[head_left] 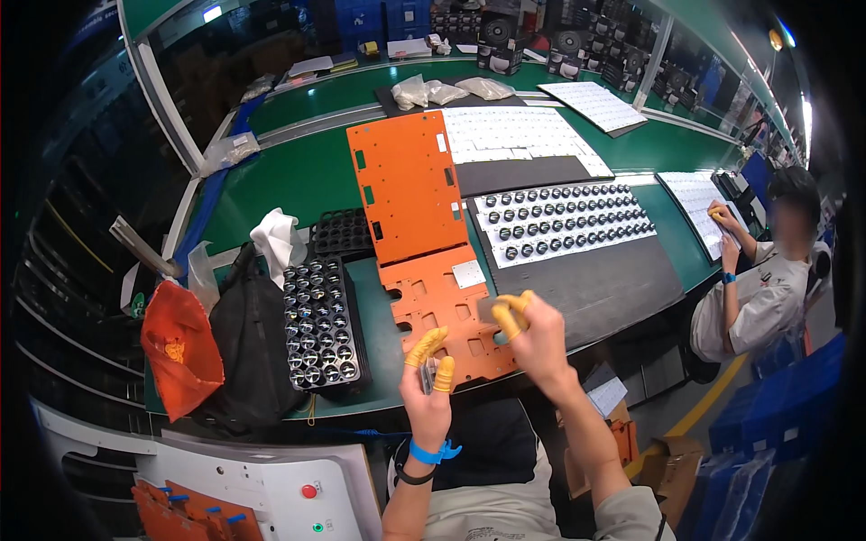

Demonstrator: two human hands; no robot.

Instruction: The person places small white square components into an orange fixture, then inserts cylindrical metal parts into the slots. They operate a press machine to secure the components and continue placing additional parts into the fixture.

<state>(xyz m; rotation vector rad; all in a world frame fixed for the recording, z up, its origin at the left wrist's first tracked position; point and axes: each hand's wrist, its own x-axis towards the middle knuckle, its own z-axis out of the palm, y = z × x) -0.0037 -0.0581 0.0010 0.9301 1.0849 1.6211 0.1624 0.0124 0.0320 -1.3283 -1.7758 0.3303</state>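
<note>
Orange fixture (419, 225) lies in the centre of the scene, on the green bench (298, 194), and we see it opened into two halves, one near and one far. Its far half is a smooth, rectangular panel with small dark holes, several rectangular cut-outs along the left edge and small white labels at the right edge; how steeply it stands, we cannot tell. The near half is more worked: it has shallow pockets, rounded notches on its left edge, and one pale square plate (468, 274) at its far right corner. Our left hand (426, 406), with yellow finger covers on the thumb and a finger, pinches a small greyish piece (427, 377) in front of the near edge. Our right hand (538, 338), covered likewise, has its fingers curled above the right side of the near half; something greyish is at the fingertips, but we cannot tell whether they grasp it. Left of the fixture stands a black tray (354, 353) of shiny round parts, and to the right, on a dark mat (586, 284), black round parts (542, 247) are arranged in rows on a white sheet.
</note>
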